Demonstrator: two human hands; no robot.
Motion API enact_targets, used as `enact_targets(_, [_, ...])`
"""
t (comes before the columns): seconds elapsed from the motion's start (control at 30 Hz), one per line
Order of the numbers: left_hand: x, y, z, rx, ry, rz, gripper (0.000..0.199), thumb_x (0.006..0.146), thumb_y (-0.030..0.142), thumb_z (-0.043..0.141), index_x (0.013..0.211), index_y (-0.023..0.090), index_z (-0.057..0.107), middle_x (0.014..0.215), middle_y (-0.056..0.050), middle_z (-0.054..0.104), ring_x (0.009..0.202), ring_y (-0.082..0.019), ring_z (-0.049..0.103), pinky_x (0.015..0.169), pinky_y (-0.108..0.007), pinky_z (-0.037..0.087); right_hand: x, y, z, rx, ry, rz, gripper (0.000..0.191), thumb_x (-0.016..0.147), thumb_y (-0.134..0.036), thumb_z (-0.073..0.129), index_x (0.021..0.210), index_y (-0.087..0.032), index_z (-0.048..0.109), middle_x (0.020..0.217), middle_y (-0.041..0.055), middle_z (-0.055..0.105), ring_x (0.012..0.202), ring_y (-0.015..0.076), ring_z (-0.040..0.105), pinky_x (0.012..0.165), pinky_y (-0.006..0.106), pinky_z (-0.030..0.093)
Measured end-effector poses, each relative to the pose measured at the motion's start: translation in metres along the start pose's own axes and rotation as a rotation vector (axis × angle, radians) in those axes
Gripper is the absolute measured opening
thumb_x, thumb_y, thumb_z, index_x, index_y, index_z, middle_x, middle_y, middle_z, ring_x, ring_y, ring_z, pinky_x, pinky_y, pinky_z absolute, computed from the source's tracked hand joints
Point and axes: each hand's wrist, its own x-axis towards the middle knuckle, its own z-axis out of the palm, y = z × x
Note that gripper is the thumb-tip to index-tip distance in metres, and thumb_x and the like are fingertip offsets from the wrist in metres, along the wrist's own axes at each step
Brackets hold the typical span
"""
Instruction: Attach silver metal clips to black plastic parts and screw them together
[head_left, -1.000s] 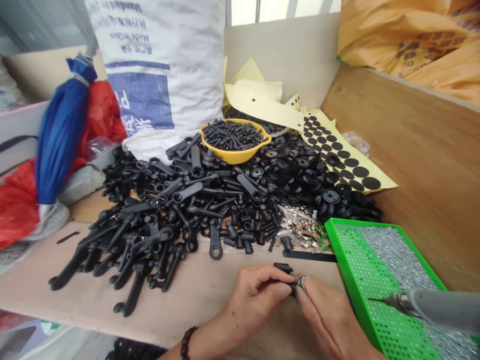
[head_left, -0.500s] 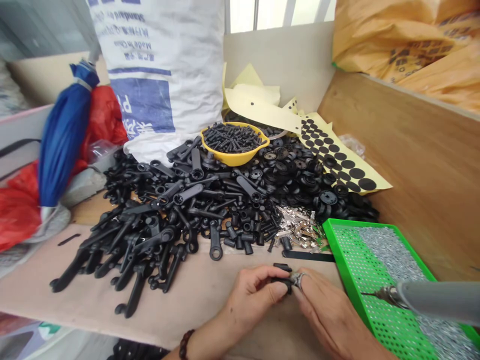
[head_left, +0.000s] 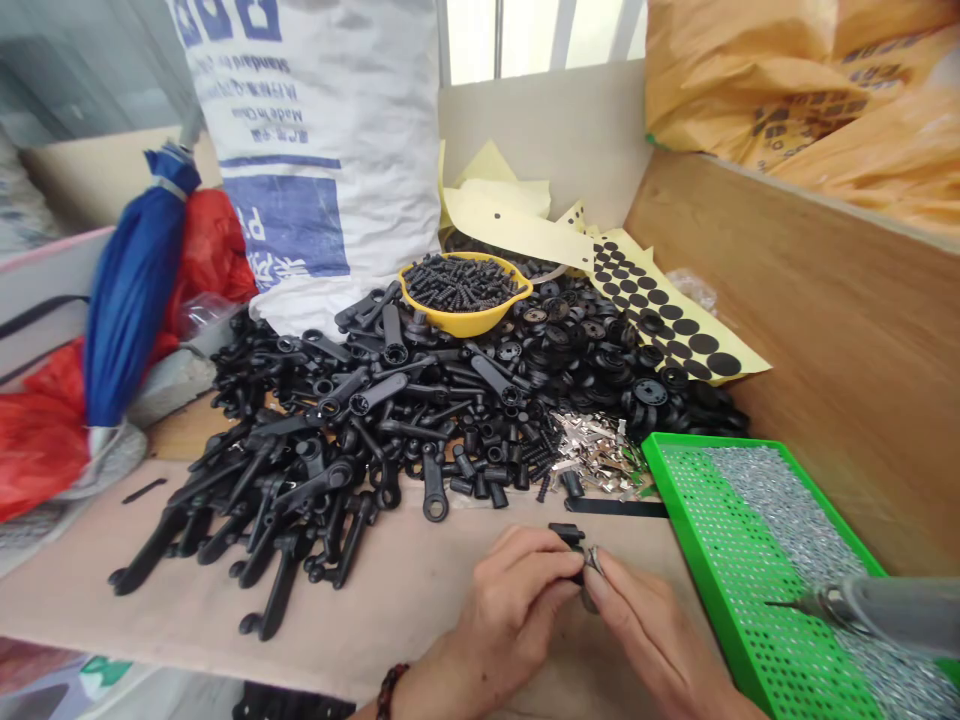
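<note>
1. Two hands meet over the tan table (head_left: 405,600), the left hand (head_left: 517,605) and right hand (head_left: 660,615) with fingertips nearly touching.
2. Left fingers are pinched narrow on a black part (head_left: 568,533), which pokes out past the index finger on the far side.
3. Right thumb and fingers are drawn together beside it; what they grip is too small to tell.
4. Leftward, a stretch of tabletop separates the hands from the arms (head_left: 274,590), whose nearest ends lie near the front edge.
5. Just beyond the part lies a strip (head_left: 615,508), then clips (head_left: 596,455).
6. Rightward, the tray (head_left: 701,570) has its wall near the right hand; a driver (head_left: 900,612) overhangs it.
7. Past the tray, a board (head_left: 810,330) bounds that side.
</note>
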Motion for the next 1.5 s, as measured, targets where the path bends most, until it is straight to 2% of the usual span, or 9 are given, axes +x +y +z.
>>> enact_targets(0.07, [0.000,0.001,-0.001,-0.067,-0.008,-0.088,0.015,0.087,0.011,0.056,0.096,0.008,0.068,0.090,-0.014,0.068,0.085,-0.019,0.064,0.077,-0.028,0.053,0.003,-0.002,0.000,-0.034,0.032,-0.078,0.026,0.098,-0.022,0.031,0.078,-0.023,0.048,0.064,-0.0011,0.058,0.054,0.0118,0.057,0.051,0.021,0.047])
enact_targets(0.23, [0.000,0.003,-0.006,-0.259,-0.041,-0.310,0.024,0.090,0.024,0.053,0.100,0.012,0.071,0.093,-0.012,0.069,0.088,-0.019,0.065,0.079,-0.027,0.052,0.005,-0.004,-0.002,-0.098,0.068,-0.154,0.023,0.097,-0.016,0.031,0.080,-0.023,0.046,0.065,-0.0021,0.056,0.056,0.0104,0.057,0.053,0.019,0.046])
enact_targets(0.5, [-0.004,-0.005,-0.008,-0.359,-0.134,-0.668,0.039,0.082,0.043,0.062,0.106,0.015,0.071,0.089,-0.008,0.072,0.077,-0.020,0.063,0.071,-0.029,0.050,0.008,-0.001,-0.003,-0.325,0.129,-0.358,0.020,0.094,-0.012,0.032,0.086,-0.019,0.048,0.072,0.0043,0.058,0.065,0.0163,0.060,0.060,0.027,0.050])
enact_targets(0.73, [-0.004,0.003,-0.009,-0.411,-0.085,-0.702,0.046,0.083,0.053,0.057,0.104,0.014,0.072,0.082,-0.007,0.070,0.071,-0.017,0.061,0.067,-0.027,0.050,0.008,0.000,-0.001,-0.353,0.149,-0.402,0.019,0.093,-0.012,0.034,0.086,-0.019,0.051,0.074,0.0060,0.061,0.070,0.0181,0.062,0.062,0.029,0.051])
enact_targets(0.97, [-0.004,0.006,-0.008,-0.115,-0.081,-0.333,0.032,0.092,0.036,0.050,0.101,0.013,0.070,0.081,-0.009,0.067,0.073,-0.018,0.062,0.067,-0.027,0.051,0.005,-0.005,-0.001,-0.043,-0.016,-0.130,0.025,0.095,-0.018,0.032,0.078,-0.022,0.050,0.065,0.0020,0.059,0.057,0.0142,0.059,0.055,0.023,0.051])
enact_targets(1.07, [-0.004,0.007,-0.010,-0.040,-0.090,-0.194,0.024,0.092,0.022,0.049,0.105,0.011,0.067,0.091,-0.012,0.067,0.084,-0.019,0.063,0.075,-0.028,0.053,-0.001,-0.003,-0.001,0.034,-0.048,0.022,0.026,0.096,-0.026,0.034,0.085,-0.021,0.057,0.076,0.0037,0.065,0.069,0.0164,0.064,0.064,0.024,0.054])
enact_targets(1.17, [-0.004,0.008,-0.010,0.001,-0.077,-0.130,0.024,0.092,0.017,0.048,0.106,0.010,0.066,0.093,-0.013,0.067,0.087,-0.019,0.063,0.076,-0.029,0.054,-0.006,-0.001,0.001,0.006,0.023,0.050,0.025,0.096,-0.032,0.037,0.092,-0.022,0.059,0.084,0.0048,0.067,0.078,0.0188,0.065,0.068,0.026,0.055])
enact_targets(1.33, [-0.005,0.004,-0.005,-0.151,-0.053,-0.345,0.027,0.090,0.032,0.053,0.099,0.013,0.071,0.083,-0.009,0.069,0.076,-0.019,0.064,0.069,-0.028,0.052,0.001,-0.004,0.002,-0.067,0.051,-0.120,0.027,0.097,-0.022,0.032,0.076,-0.022,0.049,0.062,-0.0006,0.058,0.053,0.0122,0.057,0.051,0.021,0.048])
enact_targets(1.5, [-0.010,-0.001,-0.001,-0.416,-0.028,-0.666,0.040,0.081,0.049,0.061,0.096,0.015,0.074,0.070,-0.005,0.067,0.060,-0.014,0.057,0.058,-0.024,0.047,0.005,-0.001,0.003,-0.251,0.114,-0.317,0.022,0.094,-0.015,0.033,0.080,-0.022,0.048,0.065,0.0017,0.057,0.057,0.0144,0.057,0.054,0.025,0.047])
